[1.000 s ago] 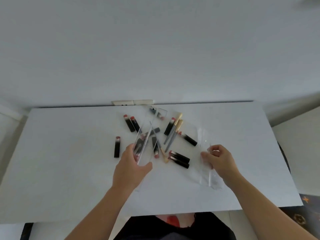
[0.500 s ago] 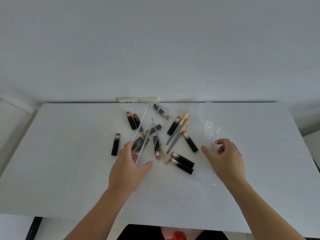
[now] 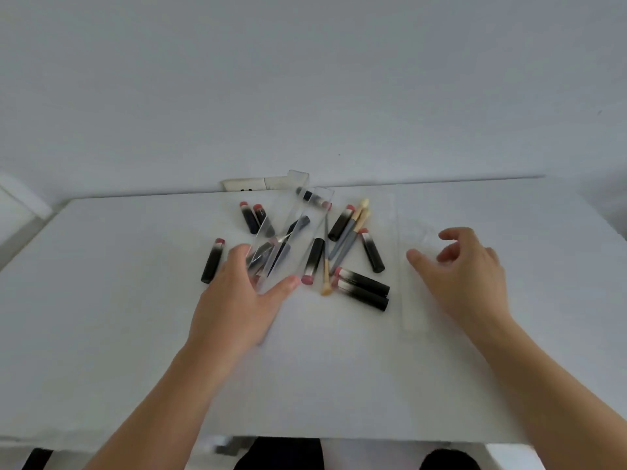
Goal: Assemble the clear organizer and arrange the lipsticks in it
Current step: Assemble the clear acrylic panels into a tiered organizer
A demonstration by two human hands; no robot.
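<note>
On the white table [image 3: 101, 317] the left hand [image 3: 237, 307] grips a narrow clear organizer piece [image 3: 288, 239] between thumb and fingers, its near end held and its far end reaching up toward the wall socket [image 3: 254, 184]. It holds nothing inside; the dark shapes seen in it are lipsticks [image 3: 363, 288] lying behind, visible through the plastic. The lipsticks (black tubes with pink-red ends) lie scattered around the piece, and some thin brushes [image 3: 349, 232] lie among them. The right hand [image 3: 464, 269] is relaxed with loosely bent fingers and holds nothing. Under it lies a flat clear panel [image 3: 412, 313]; its edges are very faint, so I cannot tell whether the hand touches it.
</note>
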